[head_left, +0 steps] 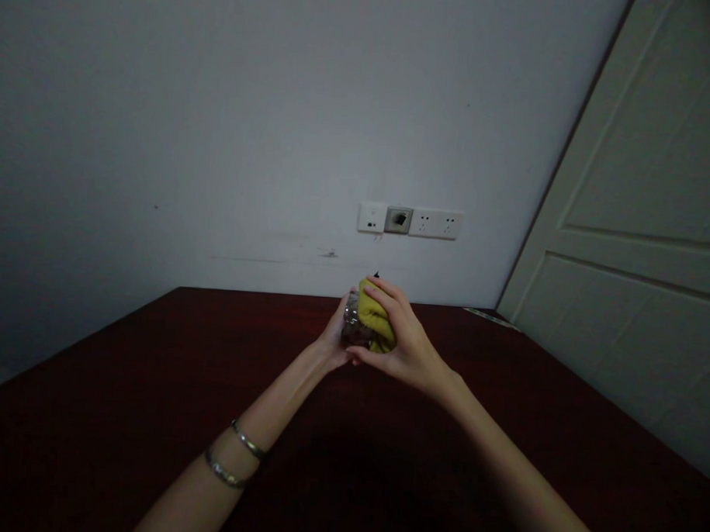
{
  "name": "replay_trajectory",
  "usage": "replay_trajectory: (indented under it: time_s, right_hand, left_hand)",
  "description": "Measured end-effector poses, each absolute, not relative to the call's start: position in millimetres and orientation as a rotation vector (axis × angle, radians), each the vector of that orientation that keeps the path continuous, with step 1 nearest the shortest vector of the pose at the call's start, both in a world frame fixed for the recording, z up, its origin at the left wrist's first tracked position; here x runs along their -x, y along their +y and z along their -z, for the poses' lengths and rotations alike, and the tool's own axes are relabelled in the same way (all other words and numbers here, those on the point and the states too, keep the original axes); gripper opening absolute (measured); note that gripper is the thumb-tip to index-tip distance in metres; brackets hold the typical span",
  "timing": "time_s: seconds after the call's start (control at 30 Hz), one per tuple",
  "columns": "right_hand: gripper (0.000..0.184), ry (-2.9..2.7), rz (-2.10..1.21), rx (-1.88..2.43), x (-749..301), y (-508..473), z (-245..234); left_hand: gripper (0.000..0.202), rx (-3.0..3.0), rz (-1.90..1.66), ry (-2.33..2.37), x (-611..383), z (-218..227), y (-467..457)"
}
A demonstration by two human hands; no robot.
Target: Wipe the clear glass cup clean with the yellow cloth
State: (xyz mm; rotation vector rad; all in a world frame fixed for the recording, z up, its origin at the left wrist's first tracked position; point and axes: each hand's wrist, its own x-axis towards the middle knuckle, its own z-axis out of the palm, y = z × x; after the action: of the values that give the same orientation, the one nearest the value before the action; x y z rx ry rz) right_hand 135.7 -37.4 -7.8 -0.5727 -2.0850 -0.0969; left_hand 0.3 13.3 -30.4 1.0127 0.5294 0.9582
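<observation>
My left hand (334, 339) is wrapped round a clear, shiny glass or jar (351, 320), which is tilted on its side above the table. From the right, my right hand (407, 338) grips a yellow cloth (375, 317) and presses it against the end of the glass. Part of the cloth is hidden behind my right fingers, and the far side of the glass cannot be seen. A small dark tip shows just above the cloth; what it belongs to is unclear.
Under my hands lies a dark red table (241, 347). Behind it rises a white wall (248, 138) with a row of sockets (435, 224). A pale panelled door (642, 214) stands at the right, and a thin flat strip (491, 318) lies near the table's back right corner.
</observation>
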Motion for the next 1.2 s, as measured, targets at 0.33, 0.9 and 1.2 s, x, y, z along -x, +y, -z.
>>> replay_trajectory:
  time_s: [0.33,0.9,1.2]
  right_hand:
    - [0.078,-1.437,-0.600,0.712,-132,-30,1]
    - [0.031,-1.884,-0.183,0.569,-142,-27,8]
    - [0.022,-1.493,-0.422,0.735,-137,-14,8]
  left_hand:
    - [0.085,-1.397,-1.014,0.353,9,29,19]
    - [0.082,-1.925,-0.896,0.561,19,23,15]
    - [0.080,-2.134,-1.065,0.530,17,19,11]
